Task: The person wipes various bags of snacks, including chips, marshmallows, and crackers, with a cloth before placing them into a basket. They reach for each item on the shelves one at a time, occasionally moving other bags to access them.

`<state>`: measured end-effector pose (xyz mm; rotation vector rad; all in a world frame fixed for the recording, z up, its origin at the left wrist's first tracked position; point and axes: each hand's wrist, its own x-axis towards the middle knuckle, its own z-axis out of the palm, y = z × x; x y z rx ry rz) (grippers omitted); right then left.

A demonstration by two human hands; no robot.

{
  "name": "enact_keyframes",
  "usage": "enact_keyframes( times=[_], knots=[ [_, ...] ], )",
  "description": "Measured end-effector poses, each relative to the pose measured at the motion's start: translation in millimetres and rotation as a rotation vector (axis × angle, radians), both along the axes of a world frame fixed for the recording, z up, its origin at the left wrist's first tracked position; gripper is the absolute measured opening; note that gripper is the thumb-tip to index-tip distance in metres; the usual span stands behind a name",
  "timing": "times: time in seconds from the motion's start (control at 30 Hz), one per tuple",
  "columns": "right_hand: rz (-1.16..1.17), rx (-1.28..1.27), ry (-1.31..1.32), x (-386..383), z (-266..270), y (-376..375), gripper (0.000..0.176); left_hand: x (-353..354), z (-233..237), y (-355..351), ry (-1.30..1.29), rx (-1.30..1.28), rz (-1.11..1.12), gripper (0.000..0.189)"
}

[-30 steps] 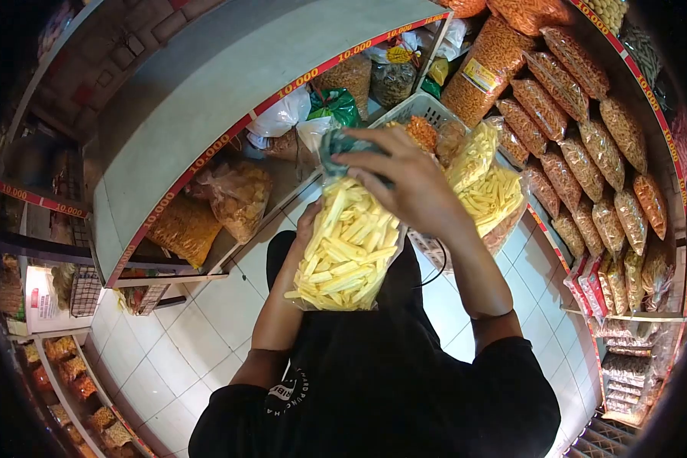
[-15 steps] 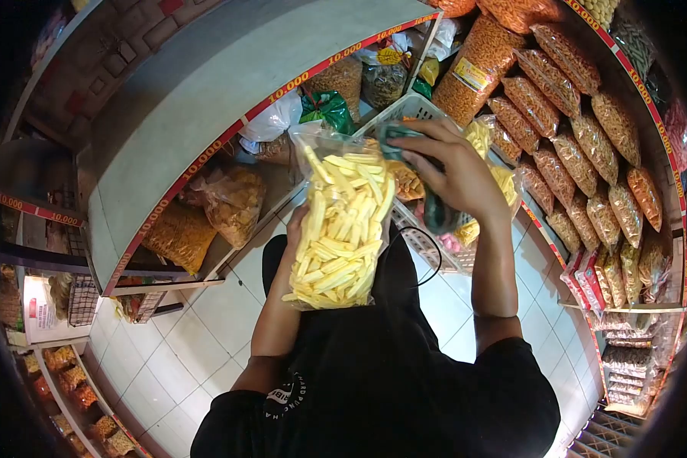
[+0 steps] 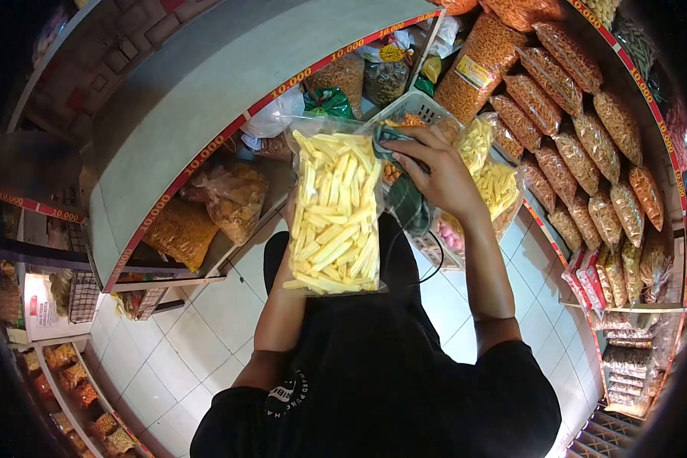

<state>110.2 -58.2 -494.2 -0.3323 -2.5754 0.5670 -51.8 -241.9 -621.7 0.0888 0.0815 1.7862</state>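
Note:
A clear bag of pale yellow sticks [image 3: 336, 214] stands upright in front of my body. My left hand [image 3: 291, 200] is behind its left side, with the fingers mostly hidden by the bag. In my right hand [image 3: 433, 164] is a dark green cloth [image 3: 408, 202], bunched between the fingers and touching the upper right edge of the bag. The rest of the cloth hangs below the palm.
A grey plastic basket [image 3: 417, 107] with bagged snacks sits beyond my right hand. Shelves with red price strips [image 3: 256, 109] curve along the left. Stacked snack bags [image 3: 576, 145] fill the right side. Tiled floor [image 3: 206, 324] lies below.
The bag has turned more upright and faces me more squarely. My right hand and the cloth have moved slightly left, from above the basket to the bag's edge.

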Motion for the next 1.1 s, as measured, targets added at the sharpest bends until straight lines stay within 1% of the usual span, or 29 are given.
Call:
enact_keyframes(
  times=[0.07,0.1,0.13,0.27,0.3,0.33,0.4,0.5,0.53,0.6,0.67,0.7,0.73,0.77,0.8,0.83,0.93,0.97,1.03,1.07,1.1],
  knots=[
    [-0.018,-0.030,0.073,-2,1,-20,0.025,4,-8,-1,-0.031,0.011,-0.018,0.066],
    [0.033,-0.019,0.058,-5,-4,-31,0.023,5,-13,-1,-0.044,0.020,-0.026,0.067],
    [0.144,-0.058,0.124,-6,-15,-38,0.025,5,-15,-1,-0.057,0.029,-0.032,0.068],
    [0.287,-0.008,0.112,6,-18,-77,0.032,1,-13,2,0.115,-0.075,0.182,0.070],
    [0.341,-0.064,0.083,12,-21,-85,0.036,1,-13,1,0.156,-0.105,0.234,0.071],
    [0.400,-0.090,0.083,16,-24,-90,0.041,2,-16,-2,0.153,-0.126,0.217,0.068],
    [0.418,0.011,0.071,18,-25,-97,0.043,5,-24,-7,0.150,-0.164,0.178,0.063],
    [0.246,0.109,0.235,12,-39,-87,0.042,9,-31,-11,0.153,-0.206,0.117,0.055],
    [0.185,0.025,0.272,10,-37,-83,0.042,15,-22,-11,0.195,-0.225,0.154,0.056],
    [0.062,-0.031,0.303,4,-33,-76,0.036,22,-22,-13,0.041,-0.165,0.114,0.056],
    [-0.067,-0.100,0.347,-6,-36,-66,0.034,30,-16,-13,-0.117,-0.108,0.069,0.057],
    [-0.131,-0.133,0.369,-10,-39,-63,0.033,34,-12,-11,-0.163,-0.116,0.097,0.058],
    [-0.140,-0.158,0.369,-10,-43,-63,0.032,37,-3,-10,-0.211,-0.126,0.127,0.058],
    [-0.149,-0.182,0.371,-11,-46,-63,0.032,33,-15,-6,-0.170,-0.084,0.116,0.062],
    [-0.159,-0.205,0.374,-13,-48,-62,0.031,25,-38,1,-0.129,-0.041,0.105,0.065],
    [-0.154,-0.212,0.321,-9,-45,-70,0.032,19,-40,4,-0.090,0.000,0.094,0.068],
    [0.049,-0.258,0.245,11,-48,-82,0.032,11,-42,2,0.035,-0.085,0.165,0.076],
    [0.129,-0.187,0.184,19,-47,-86,0.037,9,-40,0,0.075,-0.115,0.189,0.078],
    [0.253,-0.177,0.151,28,-41,-100,0.040,-9,-56,5,0.364,-0.241,0.265,0.079],
    [0.317,-0.170,0.134,31,-38,-104,0.042,-12,-44,7,0.198,-0.180,0.177,0.074],
    [0.318,-0.106,0.163,31,-39,-108,0.045,-14,-32,8,0.030,-0.135,0.090,0.070]
  ],
)
